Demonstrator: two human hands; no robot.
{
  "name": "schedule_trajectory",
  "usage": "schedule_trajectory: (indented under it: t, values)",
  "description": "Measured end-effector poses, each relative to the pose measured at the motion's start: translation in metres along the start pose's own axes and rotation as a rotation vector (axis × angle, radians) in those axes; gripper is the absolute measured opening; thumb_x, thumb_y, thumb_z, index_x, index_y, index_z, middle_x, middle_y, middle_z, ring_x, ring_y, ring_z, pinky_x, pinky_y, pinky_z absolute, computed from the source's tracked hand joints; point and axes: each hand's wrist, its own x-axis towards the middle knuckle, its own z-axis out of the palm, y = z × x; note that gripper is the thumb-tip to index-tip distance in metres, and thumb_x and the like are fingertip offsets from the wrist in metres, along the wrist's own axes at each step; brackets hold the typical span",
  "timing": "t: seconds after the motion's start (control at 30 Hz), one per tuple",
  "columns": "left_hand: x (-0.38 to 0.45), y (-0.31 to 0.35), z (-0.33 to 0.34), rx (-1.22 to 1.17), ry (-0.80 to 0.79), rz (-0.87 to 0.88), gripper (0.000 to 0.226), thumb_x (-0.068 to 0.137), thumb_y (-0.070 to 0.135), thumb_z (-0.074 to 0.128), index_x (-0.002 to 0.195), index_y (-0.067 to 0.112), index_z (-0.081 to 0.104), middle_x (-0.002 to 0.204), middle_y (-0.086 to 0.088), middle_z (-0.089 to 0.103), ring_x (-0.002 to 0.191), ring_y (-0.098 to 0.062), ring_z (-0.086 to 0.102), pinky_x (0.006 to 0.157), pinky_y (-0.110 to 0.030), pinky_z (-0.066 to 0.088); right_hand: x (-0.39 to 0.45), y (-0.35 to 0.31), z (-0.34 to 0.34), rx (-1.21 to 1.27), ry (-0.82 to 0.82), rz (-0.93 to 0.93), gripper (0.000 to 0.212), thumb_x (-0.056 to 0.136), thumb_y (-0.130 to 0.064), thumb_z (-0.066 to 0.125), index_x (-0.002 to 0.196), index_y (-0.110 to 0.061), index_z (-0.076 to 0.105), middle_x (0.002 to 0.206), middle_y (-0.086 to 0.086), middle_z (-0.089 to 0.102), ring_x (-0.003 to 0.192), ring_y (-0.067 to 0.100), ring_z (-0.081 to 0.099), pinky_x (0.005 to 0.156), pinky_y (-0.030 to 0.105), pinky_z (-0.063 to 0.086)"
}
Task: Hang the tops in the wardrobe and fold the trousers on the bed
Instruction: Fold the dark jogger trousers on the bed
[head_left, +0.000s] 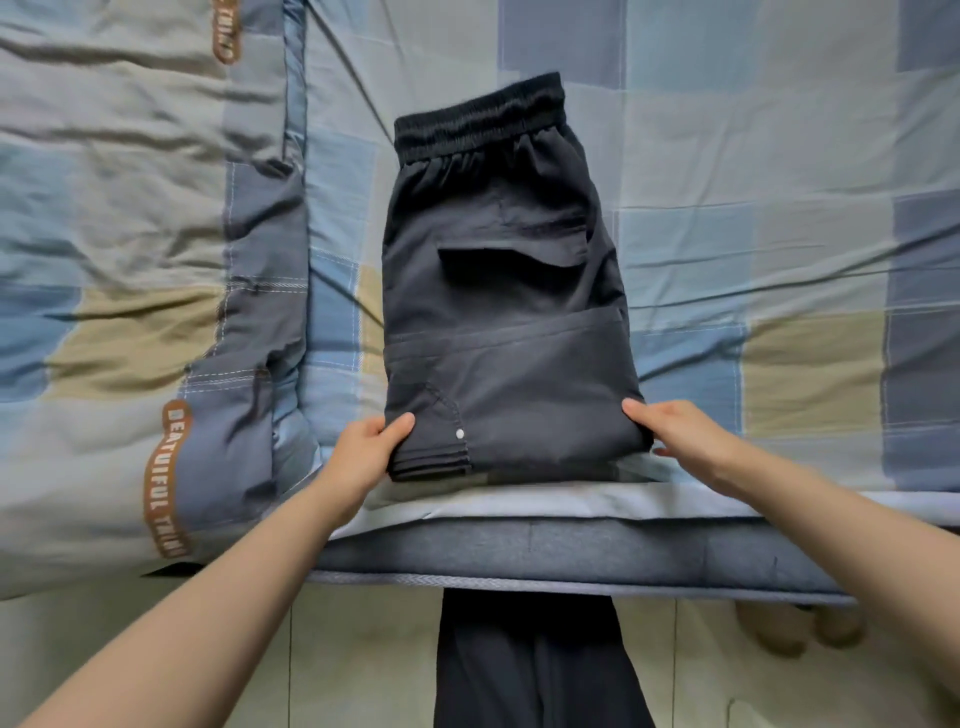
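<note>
Dark grey trousers (498, 291) lie folded on the bed (753, 218), elastic waistband at the far end and the folded edge nearest me. My left hand (369, 452) grips the near left corner, thumb on top and fingers tucked under the layers. At the near right corner, my right hand (675, 431) holds the fold the same way, its thumb lying on the cloth and its fingers underneath.
A rumpled checked quilt (119, 291) with brown lettering is heaped on the left of the bed. The mattress edge (571, 551) runs across just below my hands. Below it are a tiled floor (343, 654), my dark-trousered legs (530, 670) and a pair of slippers (800, 634).
</note>
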Motion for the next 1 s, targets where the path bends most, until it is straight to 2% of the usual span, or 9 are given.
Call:
schedule_trajectory:
  t: [0.13,0.23,0.3,0.37,0.43,0.57,0.67,0.87,1.0]
  values:
    - [-0.028,-0.018,0.010,-0.003,-0.076,-0.056,0.031,0.092,0.021,0.065,0.065,0.010,0.055,0.059,0.003,0.054,0.054,-0.003,0.050,0.056,-0.021,0.041,-0.014,0.030,-0.006,-0.107,-0.079,0.059,0.045,0.097,-0.036,0.050,0.084,0.003,0.066,0.087,0.011,0.062,0.081,0.017,0.057,0.087,0.038,0.053]
    - [-0.032,-0.027,0.006,0.276,0.110,0.124,0.015,0.091,0.020,0.066,0.083,0.010,0.057,0.071,0.002,0.059,0.060,-0.005,0.055,0.067,-0.030,0.047,-0.019,0.035,-0.012,-0.438,0.062,-0.177,0.026,0.096,-0.025,0.053,0.083,-0.005,0.063,0.082,0.008,0.061,0.077,0.018,0.056,0.074,0.036,0.048]
    - [-0.031,-0.030,-0.003,0.549,0.275,0.338,0.023,0.092,0.019,0.062,0.113,0.012,0.055,0.100,-0.003,0.062,0.087,-0.020,0.061,0.083,-0.039,0.047,-0.020,0.032,-0.019,-0.887,0.362,-0.528,0.017,0.090,-0.007,0.054,0.105,-0.008,0.063,0.103,0.010,0.064,0.095,0.030,0.060,0.079,0.043,0.049]
    - [-0.028,-0.029,-0.014,0.919,0.343,0.762,0.040,0.087,0.008,0.052,0.127,0.011,0.047,0.124,-0.010,0.058,0.110,-0.031,0.056,0.097,-0.043,0.041,-0.024,0.024,-0.024,-1.226,0.484,-0.910,0.045,0.083,0.003,0.044,0.125,-0.006,0.057,0.126,0.017,0.058,0.114,0.038,0.056,0.088,0.047,0.046]
    - [-0.024,-0.025,-0.022,1.344,0.223,1.080,0.065,0.077,0.000,0.042,0.139,0.017,0.043,0.143,-0.008,0.050,0.130,-0.036,0.049,0.107,-0.051,0.031,-0.024,0.020,-0.025,-1.512,0.369,-1.182,0.058,0.085,0.000,0.033,0.139,-0.010,0.048,0.144,0.016,0.047,0.130,0.036,0.047,0.101,0.046,0.037]
    - [-0.004,-0.013,-0.023,1.835,-0.053,1.211,0.091,0.072,0.004,0.064,0.153,0.029,0.028,0.161,-0.001,0.024,0.146,-0.032,0.024,0.113,-0.057,0.020,0.006,0.018,-0.029,-1.932,0.200,-1.334,0.074,0.086,0.007,0.021,0.152,-0.025,0.023,0.157,0.008,0.026,0.141,0.034,0.031,0.112,0.052,0.026]
    - [0.026,-0.002,-0.018,1.893,-0.029,1.310,0.082,0.083,0.001,0.046,0.154,0.031,0.020,0.160,0.000,0.025,0.146,-0.032,0.025,0.116,-0.056,0.015,0.043,0.004,-0.031,-2.016,0.246,-1.305,0.070,0.093,0.006,0.007,0.152,-0.029,0.021,0.157,0.004,0.027,0.139,0.033,0.035,0.111,0.053,0.026]
    - [0.053,0.008,-0.019,1.952,-0.017,1.278,0.067,0.091,0.016,0.032,0.154,0.036,0.019,0.160,0.005,0.025,0.145,-0.027,0.027,0.114,-0.056,0.023,0.063,-0.013,-0.050,-1.908,0.146,-1.332,0.063,0.095,-0.001,0.005,0.150,-0.021,0.029,0.155,0.001,0.032,0.139,0.026,0.038,0.110,0.049,0.028]
    - [0.047,0.008,-0.016,1.865,-0.063,1.212,0.063,0.092,0.017,0.033,0.152,0.036,0.026,0.158,0.004,0.027,0.147,-0.027,0.013,0.115,-0.054,0.022,0.055,-0.016,-0.044,-1.779,0.058,-1.258,0.062,0.090,-0.004,0.022,0.148,-0.022,0.035,0.153,0.001,0.036,0.138,0.027,0.038,0.110,0.049,0.026]
